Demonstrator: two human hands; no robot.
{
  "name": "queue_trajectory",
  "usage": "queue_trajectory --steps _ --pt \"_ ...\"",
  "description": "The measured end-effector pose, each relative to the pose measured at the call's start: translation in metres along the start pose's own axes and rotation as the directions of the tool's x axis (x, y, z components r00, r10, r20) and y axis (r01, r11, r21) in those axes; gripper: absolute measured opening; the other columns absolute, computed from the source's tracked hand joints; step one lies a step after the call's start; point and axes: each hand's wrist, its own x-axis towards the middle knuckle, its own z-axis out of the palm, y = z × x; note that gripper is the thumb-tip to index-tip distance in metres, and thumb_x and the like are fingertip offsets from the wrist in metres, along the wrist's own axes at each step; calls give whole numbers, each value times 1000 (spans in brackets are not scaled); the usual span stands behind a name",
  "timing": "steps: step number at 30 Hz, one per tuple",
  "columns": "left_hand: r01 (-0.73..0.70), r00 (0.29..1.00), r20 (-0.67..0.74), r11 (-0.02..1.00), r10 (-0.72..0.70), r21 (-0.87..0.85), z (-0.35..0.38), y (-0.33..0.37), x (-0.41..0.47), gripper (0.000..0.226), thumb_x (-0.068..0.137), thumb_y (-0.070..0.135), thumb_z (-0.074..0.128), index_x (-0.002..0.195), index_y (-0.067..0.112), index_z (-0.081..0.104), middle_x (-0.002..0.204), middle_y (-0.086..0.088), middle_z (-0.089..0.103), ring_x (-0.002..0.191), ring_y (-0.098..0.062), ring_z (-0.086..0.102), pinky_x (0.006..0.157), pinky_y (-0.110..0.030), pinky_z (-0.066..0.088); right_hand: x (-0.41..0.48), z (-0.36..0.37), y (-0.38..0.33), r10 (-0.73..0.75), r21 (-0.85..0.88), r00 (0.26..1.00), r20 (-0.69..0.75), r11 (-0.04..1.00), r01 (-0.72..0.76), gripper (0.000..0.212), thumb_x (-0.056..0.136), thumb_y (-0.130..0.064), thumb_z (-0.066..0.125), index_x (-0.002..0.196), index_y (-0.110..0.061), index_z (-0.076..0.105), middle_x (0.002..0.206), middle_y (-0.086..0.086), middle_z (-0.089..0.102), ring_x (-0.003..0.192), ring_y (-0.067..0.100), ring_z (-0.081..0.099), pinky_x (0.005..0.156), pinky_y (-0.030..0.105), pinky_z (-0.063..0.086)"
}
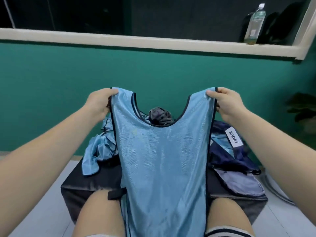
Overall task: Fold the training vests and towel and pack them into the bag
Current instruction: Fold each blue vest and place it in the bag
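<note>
L hand (98, 103) is gripping the top of one shoulder strap of a light-blue training vest (162, 159), fingers (112, 92) curled round the fabric. R hand (227, 105) is doing the same w/ the other strap, fingers clenched on it. Vest is hanging flat & upright btw the two hands, dark trim along neck & armholes, lower part dropping btw the person's knees (100, 212).

Behind it a low dark table (82, 183) is carrying the rest. A crumpled pile of blue vests (100, 147) is lying on the left side. A grey towel (159, 115) is sitting bunched up at the back, showing thru the held vest's neck opening. A navy bag (227, 151) w/ a white "LVQUE" label is slumping on the right, partly hidden by the held vest.

Further back a white ledge (119, 40) is holding a clear bottle (254, 23), and a plant (301, 106) is standing by the green wall (51, 91) at far right.
</note>
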Motion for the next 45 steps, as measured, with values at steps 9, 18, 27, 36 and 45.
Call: queue_trajectory --steps 9,18,27,36,45 --pt "127 989 61 988 -133 82 1 -90 46 19 96 14 75 115 11 75 109 -8 81 98 -25 74 94 -39 61 37 16 96 102 -58 994 27 993 -101 10 90 -16 82 99 -15 78 106 10 80 83 22 73 77 39 55" --pt "179 968 128 954 -214 242 22 -135 105 25 98 15 72 123 18 73 117 -9 79 93 -22 72 81 -38 58 91 35 150 169 -121 986 13 979 -166 13 85 -13 83 97 -12 79 106 15 79 85 23 71 74 37 55" --pt "192 973 67 936 -221 294 51 -169 207 23 100 15 71 122 17 73 116 -7 78 89 -20 74 72 -34 58 180 58 196 262 -234 963 -57 935 -268 16 87 -12 80 101 -5 76 86 3 65 47 9 47 43 18 36" --pt "181 977 43 925 -207 334 62 -209 300 20 96 12 74 115 19 73 108 -8 79 89 -23 76 74 -36 63 270 83 253 317 -260 942 -112 906 -335 20 85 -9 80 96 -21 69 88 5 51 52 15 31 42 22 27" --pt "234 968 -25 854 -251 464 64 -272 339 39 92 11 79 129 18 67 112 -7 67 90 -18 62 64 -27 53 313 96 326 499 -260 862 -90 824 -504 17 90 -6 77 95 -14 63 106 9 63 96 22 62 81 33 58"
